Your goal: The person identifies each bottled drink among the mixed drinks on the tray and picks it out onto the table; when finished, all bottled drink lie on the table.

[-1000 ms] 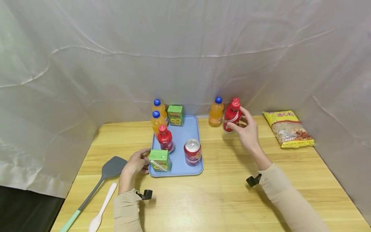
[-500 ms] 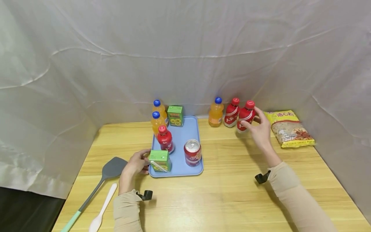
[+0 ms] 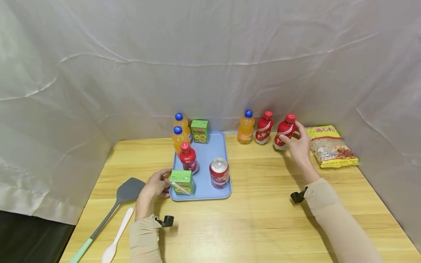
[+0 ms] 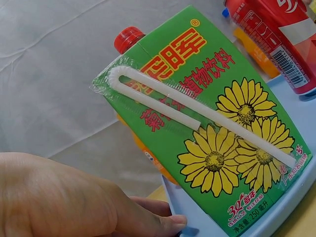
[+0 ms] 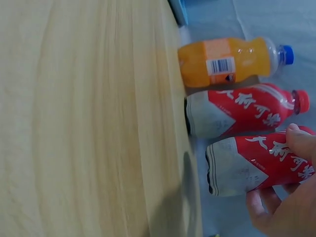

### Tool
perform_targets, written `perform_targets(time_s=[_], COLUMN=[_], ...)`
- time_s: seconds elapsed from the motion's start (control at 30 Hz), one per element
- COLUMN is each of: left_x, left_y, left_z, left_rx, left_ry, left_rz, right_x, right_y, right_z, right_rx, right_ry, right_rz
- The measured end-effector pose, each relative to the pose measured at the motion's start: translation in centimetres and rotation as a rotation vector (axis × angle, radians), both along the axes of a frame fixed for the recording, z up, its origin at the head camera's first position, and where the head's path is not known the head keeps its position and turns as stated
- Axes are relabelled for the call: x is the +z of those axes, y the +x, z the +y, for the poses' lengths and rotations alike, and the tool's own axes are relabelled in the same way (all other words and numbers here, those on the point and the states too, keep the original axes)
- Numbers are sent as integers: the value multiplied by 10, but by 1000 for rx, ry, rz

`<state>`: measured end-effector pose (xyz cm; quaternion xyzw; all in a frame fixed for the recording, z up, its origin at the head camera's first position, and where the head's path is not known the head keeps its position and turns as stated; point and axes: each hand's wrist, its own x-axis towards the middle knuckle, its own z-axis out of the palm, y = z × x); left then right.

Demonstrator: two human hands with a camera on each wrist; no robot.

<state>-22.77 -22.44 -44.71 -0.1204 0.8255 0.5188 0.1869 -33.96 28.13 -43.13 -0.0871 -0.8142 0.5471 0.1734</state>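
Observation:
My right hand (image 3: 300, 148) grips a red cola bottle (image 3: 284, 131), held upright between thumb and fingers. In the right wrist view, the thumb lies on its red label and the fingers curl round the other side. Left of it stands a second red cola bottle (image 3: 264, 128), then an orange drink bottle (image 3: 245, 128) with a blue cap. My left hand (image 3: 156, 184) pinches the left rim of the blue tray (image 3: 205, 199) near its front corner. Close beside those fingers stands a green drink carton (image 4: 217, 123) with a wrapped straw on its side.
The tray also bears a soda can (image 3: 219, 175), another red bottle (image 3: 188, 159), two orange drink bottles (image 3: 179, 138) and a second green carton (image 3: 199, 131). A yellow pasta bag (image 3: 332, 146) lies far right. A grey spatula (image 3: 129, 190) and white spoon (image 3: 118, 233) lie left.
My right hand has carried the red cola bottle rightward, from in front of the other red bottle to a spot beside it near the pasta bag. The left hand stays at the tray.

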Motion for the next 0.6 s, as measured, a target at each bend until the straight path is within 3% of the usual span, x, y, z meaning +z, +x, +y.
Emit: perform_targets(time_s=[0.33,0.6], left_x=[3,2], left_y=[0,1], left_z=[0,0], left_rx=[-11,-6], left_ry=[-5,3], left_rz=[14,6], right_x=[-8,-10], right_y=[-13,-13], right_z=[10,14], right_rx=[-28,1], right_ry=[-39,-35], right_rz=[-4,-45])
